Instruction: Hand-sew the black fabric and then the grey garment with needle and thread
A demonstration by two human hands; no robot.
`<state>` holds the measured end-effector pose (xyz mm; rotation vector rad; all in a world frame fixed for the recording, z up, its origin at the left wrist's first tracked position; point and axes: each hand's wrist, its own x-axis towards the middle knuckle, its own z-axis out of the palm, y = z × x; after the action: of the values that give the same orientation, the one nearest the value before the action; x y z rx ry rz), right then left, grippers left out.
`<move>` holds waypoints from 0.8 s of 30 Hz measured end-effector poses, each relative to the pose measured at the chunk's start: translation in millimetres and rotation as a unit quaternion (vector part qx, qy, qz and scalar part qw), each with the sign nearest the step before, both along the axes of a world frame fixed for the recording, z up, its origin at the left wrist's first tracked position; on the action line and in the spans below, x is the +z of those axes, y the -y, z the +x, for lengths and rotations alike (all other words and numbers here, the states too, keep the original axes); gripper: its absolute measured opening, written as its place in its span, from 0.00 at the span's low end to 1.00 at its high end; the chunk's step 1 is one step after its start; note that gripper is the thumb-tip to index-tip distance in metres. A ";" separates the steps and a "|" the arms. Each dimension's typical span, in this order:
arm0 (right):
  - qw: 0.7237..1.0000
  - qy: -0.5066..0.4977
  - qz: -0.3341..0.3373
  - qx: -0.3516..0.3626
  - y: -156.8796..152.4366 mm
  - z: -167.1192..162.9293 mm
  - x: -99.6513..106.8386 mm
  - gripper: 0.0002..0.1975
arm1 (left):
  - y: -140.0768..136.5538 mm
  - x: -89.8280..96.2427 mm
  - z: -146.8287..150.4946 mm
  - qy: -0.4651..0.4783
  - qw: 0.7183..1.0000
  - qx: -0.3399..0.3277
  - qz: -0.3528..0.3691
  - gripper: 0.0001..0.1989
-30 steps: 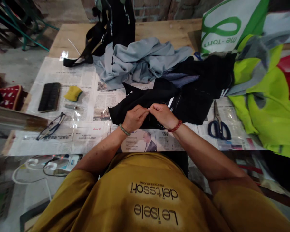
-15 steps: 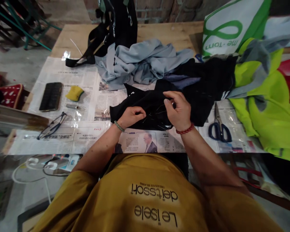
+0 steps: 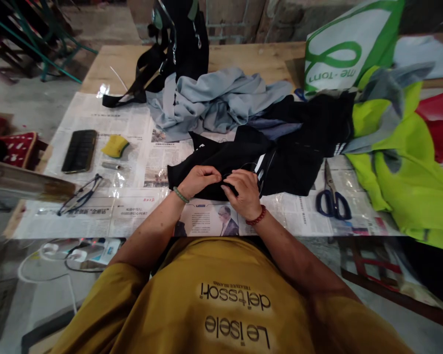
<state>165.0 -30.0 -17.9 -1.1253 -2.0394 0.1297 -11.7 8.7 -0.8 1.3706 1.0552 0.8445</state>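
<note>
A black garment [image 3: 225, 152] with white stripes lies rumpled in front of me. My left hand [image 3: 199, 181], with a green bead bracelet, pinches the garment near its front edge, thumb against forefinger. Close beside those fingertips is my right hand [image 3: 243, 192], wearing a red bracelet; its fingers are bent and closed around a thread. A thin loop of the thread [image 3: 249, 163] shows above its knuckles. Whether a needle sits between the fingertips is too small to tell. Dark-handled scissors [image 3: 332, 196] rest on the newspaper to the right.
Newspaper [image 3: 129, 221] under clear plastic covers the table. To the left are a phone [image 3: 79, 151], a sponge [image 3: 114, 146], a small cylinder [image 3: 111, 165] and glasses [image 3: 81, 194]. Behind lie grey cloth [image 3: 214, 101] and a black bag [image 3: 188, 44]; rightward, a yellow-green garment [image 3: 402, 172] and a white-green bag [image 3: 343, 49].
My right hand has come down and left from above the garment to meet the left fingertips. The thread that stretched between them is now slack. My left hand stays nearly in place.
</note>
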 end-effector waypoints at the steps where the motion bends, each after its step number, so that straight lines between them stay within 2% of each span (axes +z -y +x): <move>1: 1.000 -0.005 0.000 -0.008 -0.7 -0.7 0.2 0.05 | 0.0 0.0 0.0 0.002 1.000 -0.003 -0.003 0.07; 6: 0.998 -0.054 -0.007 -0.018 -2.0 -0.8 0.6 0.04 | -0.8 -1.9 0.3 0.006 1.000 -0.017 -0.003 0.09; 13: 0.985 -0.156 -0.073 -0.035 -3.7 -3.0 1.5 0.06 | 0.1 -4.2 1.4 0.011 0.999 -0.028 0.019 0.09; 18: 0.988 -0.130 -0.078 -0.016 -0.4 -0.1 2.7 0.05 | 1.3 -3.2 1.6 0.014 0.999 -0.034 0.023 0.09; 24: 0.991 -0.128 -0.039 -0.002 3.0 2.5 5.2 0.05 | 1.8 -1.1 4.4 -0.014 0.999 -0.031 0.041 0.08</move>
<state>167.5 -32.9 -12.8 -1.1007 -1.8171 0.3379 -7.2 6.9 -2.0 1.4806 1.0029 0.8342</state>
